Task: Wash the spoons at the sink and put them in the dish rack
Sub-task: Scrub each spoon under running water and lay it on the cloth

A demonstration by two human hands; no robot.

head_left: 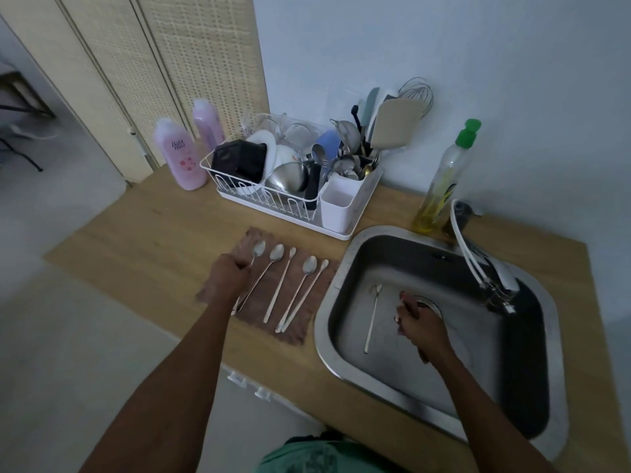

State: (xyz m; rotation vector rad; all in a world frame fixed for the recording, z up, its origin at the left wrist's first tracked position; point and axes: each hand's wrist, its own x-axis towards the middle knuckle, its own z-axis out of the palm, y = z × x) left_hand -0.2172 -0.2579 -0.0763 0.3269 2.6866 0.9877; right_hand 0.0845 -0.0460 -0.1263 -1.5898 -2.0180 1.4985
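Note:
Several long-handled spoons [279, 285] lie side by side on a brown cloth [293, 327] left of the sink. My left hand [227, 276] grips the handle of the leftmost spoon [258, 249] just below its bowl. One more spoon [373, 317] lies flat on the bottom of the steel sink [345, 268]. My right hand [418, 322] is down in the sink beside the drain with its fingers curled. A small shiny bit shows at its fingertips, and I cannot make out what it is. The white dish rack [290, 203] stands behind the cloth, full of dishes.
A white cutlery cup [336, 208] sits at the rack's right end. The faucet [478, 264] reaches over the sink's right side, with a dish-soap bottle [440, 186] behind it. Two pink bottles [181, 158] stand left of the rack. The counter edge runs close to my body.

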